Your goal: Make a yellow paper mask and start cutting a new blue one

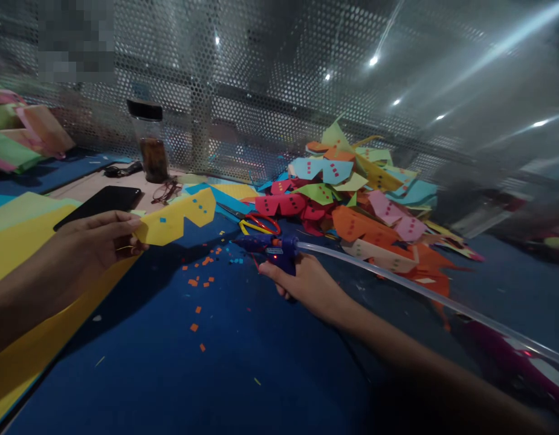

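My left hand [104, 238] pinches one end of a yellow paper cutout [170, 223] that has a notch in its lower edge and small blue squares on it. My right hand [301, 281] is wrapped round the grip of a blue glue gun [274, 246], its nozzle pointing left toward the cutout but apart from it. A long clear glue stick [397, 275] sticks out of the gun's back. Small orange paper squares [194, 327] and a few blue ones [236, 261] lie on the blue tabletop between my hands. Scissors [256, 225] with red and yellow handles lie behind the gun.
A heap of colourful cutouts [333, 193] rises at the back right. Yellow paper sheets [16, 248], a black phone [102, 202], glasses [165, 192] and a black-lidded jar [153, 145] are at the left. Perforated metal [243, 90] stands behind. A purple object [510, 356] lies at lower right.
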The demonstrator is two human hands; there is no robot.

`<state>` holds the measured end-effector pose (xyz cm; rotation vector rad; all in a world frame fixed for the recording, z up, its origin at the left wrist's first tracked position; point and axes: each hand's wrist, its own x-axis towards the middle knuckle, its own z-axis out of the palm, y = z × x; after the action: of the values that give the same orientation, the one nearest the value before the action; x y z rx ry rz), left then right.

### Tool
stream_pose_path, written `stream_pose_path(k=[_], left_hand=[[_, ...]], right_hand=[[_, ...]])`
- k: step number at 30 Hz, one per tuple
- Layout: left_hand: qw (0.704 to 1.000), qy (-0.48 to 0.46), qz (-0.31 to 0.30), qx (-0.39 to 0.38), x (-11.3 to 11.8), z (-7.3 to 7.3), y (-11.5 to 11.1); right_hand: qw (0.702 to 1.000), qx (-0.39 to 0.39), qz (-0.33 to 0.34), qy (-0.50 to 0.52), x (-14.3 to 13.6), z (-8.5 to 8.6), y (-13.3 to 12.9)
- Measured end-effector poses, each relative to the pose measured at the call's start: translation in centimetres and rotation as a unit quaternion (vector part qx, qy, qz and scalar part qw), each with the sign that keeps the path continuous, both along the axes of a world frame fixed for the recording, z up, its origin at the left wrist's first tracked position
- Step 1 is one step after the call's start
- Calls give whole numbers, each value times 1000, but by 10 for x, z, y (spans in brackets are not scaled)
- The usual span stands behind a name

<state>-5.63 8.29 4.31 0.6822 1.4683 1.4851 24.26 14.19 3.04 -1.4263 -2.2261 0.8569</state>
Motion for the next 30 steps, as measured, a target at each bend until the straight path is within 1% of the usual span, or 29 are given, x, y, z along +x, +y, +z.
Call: stream_pose_path(k=[3,5,8,10,16,20,24,30], left_hand=[[999,11,-34,28,-2,-4,-2],[996,21,-72,53,-6,-9,-2],[989,37,-122,71,-10,-16,-3],[986,55,-140,70,-9,-19,-5],[978,73,-181,78,-1,-24,-7],[975,85,-197,66,1,-26,-8],[970,103,-212,66,3,-23,-11],[967,106,-222,71,2,-25,-12]], right_hand=[[999,2,2,33,0,5,-11],[999,10,8,49,-1,10,-20],[998,31,17,54,-4,16,-33],[998,41,19,49,-6,17,-41],[994,105,23,-1,-13,13,-58],[992,121,29,-35,-18,13,-63],[987,156,28,-18,-20,10,-65],[989,142,28,-15,-19,7,-67]])
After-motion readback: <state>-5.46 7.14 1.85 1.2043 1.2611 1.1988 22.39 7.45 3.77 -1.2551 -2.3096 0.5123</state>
